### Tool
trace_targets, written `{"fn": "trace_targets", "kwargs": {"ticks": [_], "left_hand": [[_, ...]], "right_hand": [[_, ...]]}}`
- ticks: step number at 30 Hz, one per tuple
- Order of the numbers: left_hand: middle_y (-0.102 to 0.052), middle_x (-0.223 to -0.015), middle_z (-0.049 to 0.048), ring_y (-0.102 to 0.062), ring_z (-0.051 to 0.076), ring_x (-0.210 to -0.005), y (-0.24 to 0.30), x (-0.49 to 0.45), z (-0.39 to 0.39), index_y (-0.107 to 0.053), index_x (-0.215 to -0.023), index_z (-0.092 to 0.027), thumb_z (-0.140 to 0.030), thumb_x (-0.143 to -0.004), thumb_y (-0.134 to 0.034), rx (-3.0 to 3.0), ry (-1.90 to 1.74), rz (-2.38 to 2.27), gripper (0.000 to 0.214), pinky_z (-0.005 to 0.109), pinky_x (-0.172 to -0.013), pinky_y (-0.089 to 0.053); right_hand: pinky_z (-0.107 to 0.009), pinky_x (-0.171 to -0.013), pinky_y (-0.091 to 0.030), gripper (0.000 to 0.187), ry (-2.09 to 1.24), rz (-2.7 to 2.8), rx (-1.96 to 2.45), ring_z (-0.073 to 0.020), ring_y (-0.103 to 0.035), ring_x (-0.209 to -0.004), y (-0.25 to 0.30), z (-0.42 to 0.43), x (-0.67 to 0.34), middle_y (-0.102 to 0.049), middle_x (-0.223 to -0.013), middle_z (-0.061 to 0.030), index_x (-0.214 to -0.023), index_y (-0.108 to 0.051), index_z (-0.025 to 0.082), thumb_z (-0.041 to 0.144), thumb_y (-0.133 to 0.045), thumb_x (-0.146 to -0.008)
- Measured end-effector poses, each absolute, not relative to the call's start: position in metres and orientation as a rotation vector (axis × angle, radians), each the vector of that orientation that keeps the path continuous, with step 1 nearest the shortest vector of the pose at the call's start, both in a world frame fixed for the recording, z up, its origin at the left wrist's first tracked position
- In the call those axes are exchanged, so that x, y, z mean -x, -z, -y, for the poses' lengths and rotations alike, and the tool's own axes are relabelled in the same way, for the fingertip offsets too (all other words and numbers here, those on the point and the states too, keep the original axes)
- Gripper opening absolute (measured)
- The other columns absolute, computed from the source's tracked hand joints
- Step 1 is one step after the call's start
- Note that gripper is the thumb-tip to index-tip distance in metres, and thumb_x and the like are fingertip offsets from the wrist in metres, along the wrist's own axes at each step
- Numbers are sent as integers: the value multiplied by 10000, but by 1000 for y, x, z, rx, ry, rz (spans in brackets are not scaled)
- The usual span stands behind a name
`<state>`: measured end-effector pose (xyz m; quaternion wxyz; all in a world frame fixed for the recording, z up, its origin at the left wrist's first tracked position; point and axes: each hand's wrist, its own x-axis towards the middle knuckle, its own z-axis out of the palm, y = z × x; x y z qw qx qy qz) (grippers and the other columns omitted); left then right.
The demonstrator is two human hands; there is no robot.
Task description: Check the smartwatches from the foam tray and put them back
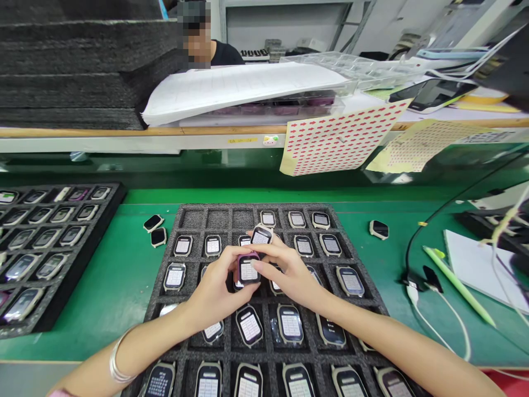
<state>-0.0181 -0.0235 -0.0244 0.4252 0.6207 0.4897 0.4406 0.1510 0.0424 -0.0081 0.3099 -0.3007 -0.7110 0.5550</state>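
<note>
My left hand [221,275] is closed around a purple-framed smartwatch [248,272], thumb along its lower edge, its lit screen facing up. My right hand [291,270] reaches in from the other side, with its thumb on that screen. Tilted above the purple one, a light-framed smartwatch [262,235] sits among the fingers of my right hand, which look closed on it. Both hands are over a black foam tray [219,219], where several light-framed watches, such as one watch [249,325], lie in square pockets with lit screens. My hands and forearms hide some pockets.
Another foam tray [111,201] of watches lies at left. Two loose watches [158,237] rest beside the middle tray, and one watch [379,229] lies right of it. Cables [413,295], a green pen [458,286] and white paper [475,264] are at right. A person [225,54] sits beyond the shelf.
</note>
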Motion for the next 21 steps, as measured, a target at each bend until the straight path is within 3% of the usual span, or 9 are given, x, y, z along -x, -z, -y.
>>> {"fn": "trace_targets", "kwargs": {"ticks": [3, 6, 10, 13, 18, 21], "left_hand": [[-577, -1108, 40, -576, 148, -842, 22, 16, 23, -399, -1122, -264, -98, -790, -598, -1323, -1114, -1093, 421, 224, -600, -422], [-609, -1011, 23, -565, 134, -804, 17, 17, 21, -389, -1094, -253, -62, -749, -615, -1092, -1095, -944, 454, 229, -649, -415], [-627, -855, 27, -556, 147, -759, 8, 25, 16, -453, -1168, -192, -113, -700, -655, -856, -1133, -875, 516, 234, -637, -401], [-625, -866, 54, -566, 165, -788, 2, 33, 12, -503, -1182, -147, -165, -745, -587, -756, -1260, -873, 446, 256, -669, -430], [-657, -1026, 94, -622, 255, -986, -1, 39, 9, -498, -1136, -172, -115, -758, -514, -612, -1291, -805, 383, 411, -895, -453], [-664, -1037, 109, -616, 266, -1031, 1, 38, 11, -486, -1147, -156, -82, -758, -481, -637, -1276, -812, 396, 434, -932, -444]], "right_hand": [[-282, -729, -539, 256, -1475, 1847, 785, -198, -575, -968, 10, -43, -151, -529, -1218, -98, -1101, -671, 208, 268, -597, -864], [-261, -674, -543, 307, -1531, 1788, 770, -183, -593, -910, 9, -47, -153, -516, -1256, -93, -1172, -625, 226, 297, -599, -874], [-247, -581, -531, 609, -1623, 1675, 767, -147, -599, -738, 4, -54, -158, -581, -1175, -82, -1433, -311, 297, 292, -587, -891], [-242, -501, -509, 726, -1710, 1570, 754, -135, -585, -611, 1, -59, -163, -642, -1054, -76, -1483, -122, 284, 291, -552, -898], [-223, -431, -466, 482, -1756, 1565, 811, -122, -584, -509, 0, -57, -165, -681, -888, -63, -1348, -436, 186, 318, -531, -894], [-215, -415, -444, 439, -1739, 1578, 857, -98, -553, -441, -2, -53, -164, -687, -855, -56, -1283, -505, 182, 332, -579, -877]]}}
